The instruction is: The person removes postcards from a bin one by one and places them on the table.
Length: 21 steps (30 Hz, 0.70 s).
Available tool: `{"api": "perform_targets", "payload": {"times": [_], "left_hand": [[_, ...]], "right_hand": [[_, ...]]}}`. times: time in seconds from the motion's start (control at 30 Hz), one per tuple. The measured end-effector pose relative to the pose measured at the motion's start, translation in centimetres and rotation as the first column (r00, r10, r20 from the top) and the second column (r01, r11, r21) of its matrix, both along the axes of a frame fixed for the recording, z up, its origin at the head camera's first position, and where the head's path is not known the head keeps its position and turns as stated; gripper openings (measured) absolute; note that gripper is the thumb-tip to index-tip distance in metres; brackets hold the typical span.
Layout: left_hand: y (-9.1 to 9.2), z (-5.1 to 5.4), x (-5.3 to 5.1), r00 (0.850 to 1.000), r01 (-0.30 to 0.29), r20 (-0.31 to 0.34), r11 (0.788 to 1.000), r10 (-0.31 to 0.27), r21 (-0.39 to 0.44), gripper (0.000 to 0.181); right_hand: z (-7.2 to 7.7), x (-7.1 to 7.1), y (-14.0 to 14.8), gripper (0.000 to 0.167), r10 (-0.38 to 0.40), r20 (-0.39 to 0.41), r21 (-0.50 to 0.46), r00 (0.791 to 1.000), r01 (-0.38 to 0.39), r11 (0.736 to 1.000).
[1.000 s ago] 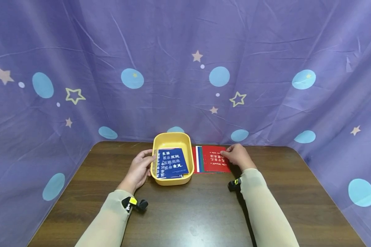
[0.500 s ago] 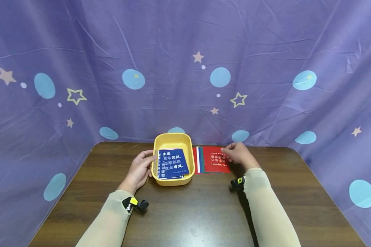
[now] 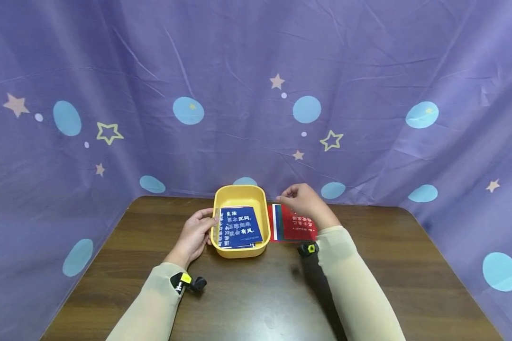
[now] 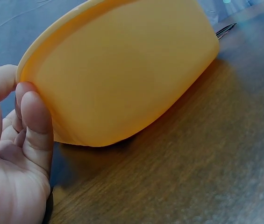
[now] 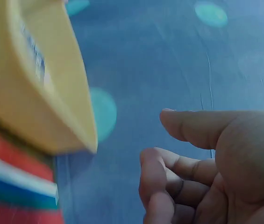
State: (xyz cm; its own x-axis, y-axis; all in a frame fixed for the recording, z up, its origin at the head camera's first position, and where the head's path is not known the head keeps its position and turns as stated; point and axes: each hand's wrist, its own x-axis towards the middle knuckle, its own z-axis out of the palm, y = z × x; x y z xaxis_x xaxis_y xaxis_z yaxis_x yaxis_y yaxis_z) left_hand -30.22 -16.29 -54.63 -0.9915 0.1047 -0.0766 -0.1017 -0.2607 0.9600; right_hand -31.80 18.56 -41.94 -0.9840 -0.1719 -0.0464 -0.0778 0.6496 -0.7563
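A yellow plastic basin (image 3: 240, 253) stands on the table, with blue cards (image 3: 241, 226) bearing white writing lying inside it. My left hand (image 3: 192, 238) grips the basin's left rim, thumb on one side and fingers on the other. In the left wrist view the basin's outer wall (image 4: 122, 70) fills much of the picture. To the right of the basin lies a fanned stack of red, white, blue and green cards (image 3: 297, 230), a red one on top. Over its far edge hovers my right hand (image 3: 304, 201), loosely curled, thumb apart from the fingers and nothing between them.
A purple curtain (image 3: 239, 94) with stars and blue dots hangs right behind the table's far edge. The brown wooden table (image 3: 247, 293) extends in front of the basin and to both sides.
My right hand has lifted off the red card and moved left toward the basin. The left hand keeps its grip on the rim, and the card stack stays where it was.
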Motion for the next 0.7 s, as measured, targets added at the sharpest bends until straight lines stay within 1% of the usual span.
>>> {"api": "perform_targets", "payload": {"times": [0.07,0.13,0.27,0.4,0.5,0.6,0.63,0.7], "left_hand": [[-0.2,0.0,0.0,1.0,0.0,-0.001,1.0,0.0,-0.002,0.054],[-0.2,-0.1,0.0,1.0,0.003,-0.003,1.0,-0.003,-0.001,0.054],[-0.3,-0.1,0.0,1.0,0.002,-0.004,1.0,-0.002,0.008,0.052],[-0.3,0.0,0.0,1.0,0.009,-0.001,1.0,-0.009,0.007,0.052],[-0.4,0.0,0.0,1.0,0.014,-0.003,1.0,-0.014,0.002,0.052],[-0.3,0.1,0.0,1.0,0.015,-0.006,1.0,-0.015,0.004,0.052],[-0.3,0.0,0.0,1.0,0.015,-0.005,1.0,-0.015,0.003,0.052],[-0.2,0.0,0.0,1.0,0.017,-0.001,1.0,-0.017,0.002,0.051]], "right_hand": [[1.2,-0.2,-2.3,0.029,0.03,0.011,0.046,1.0,-0.03,0.998],[2.2,-0.7,-4.6,0.028,0.072,0.04,0.064,0.997,-0.075,0.995],[3.1,-2.3,-8.2,0.031,0.158,0.118,0.102,0.98,-0.171,0.98],[2.7,-3.8,-10.8,0.038,0.19,0.197,0.148,0.962,-0.221,0.964],[2.0,-4.6,-12.1,0.036,0.195,0.257,0.148,0.946,-0.238,0.96],[1.1,-5.4,-13.1,0.036,0.211,0.308,0.16,0.927,-0.269,0.95],[0.8,-5.6,-13.3,0.037,0.212,0.321,0.177,0.923,-0.278,0.944],[0.2,-6.0,-13.8,0.04,0.211,0.337,0.24,0.918,-0.3,0.923]]}}
